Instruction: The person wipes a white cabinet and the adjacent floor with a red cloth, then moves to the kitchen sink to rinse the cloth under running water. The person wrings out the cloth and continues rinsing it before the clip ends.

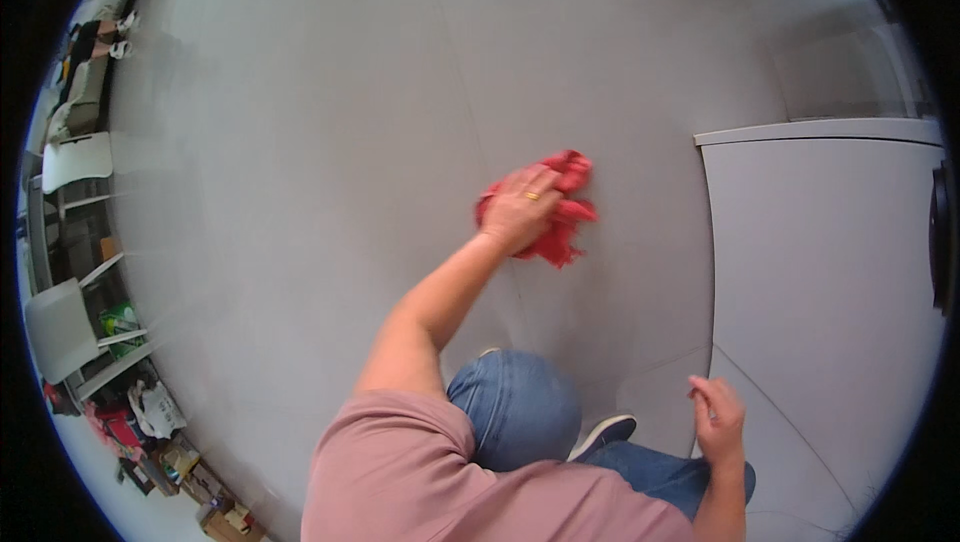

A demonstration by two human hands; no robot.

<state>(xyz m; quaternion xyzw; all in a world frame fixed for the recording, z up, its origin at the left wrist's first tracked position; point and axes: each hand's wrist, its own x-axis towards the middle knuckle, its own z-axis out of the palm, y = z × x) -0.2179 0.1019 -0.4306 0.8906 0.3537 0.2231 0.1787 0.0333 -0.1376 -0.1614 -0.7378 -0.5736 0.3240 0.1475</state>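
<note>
My left hand (pixel 523 210) presses down on a crumpled red cloth (pixel 564 238) that lies on the grey floor (pixel 322 189). A yellow-metal ring sits on one finger of that hand, and the cloth bunches out past the fingertips. Part of the cloth is hidden under the palm. To the lower right, my right hand (pixel 720 418) hangs loosely curled above my bent leg, with nothing visible in it. My raised knee in blue jeans (pixel 517 411) and a dark shoe with a pale sole (pixel 609 433) are close below the left forearm.
A white box-shaped appliance (pixel 817 242) with a dark rounded part stands to my right. Along the left rim are white chairs (pixel 64 328), a white bag (pixel 156 408) and cardboard boxes (pixel 229 525). A person's legs (pixel 105 39) show at the far upper left. Thin seams cross the floor.
</note>
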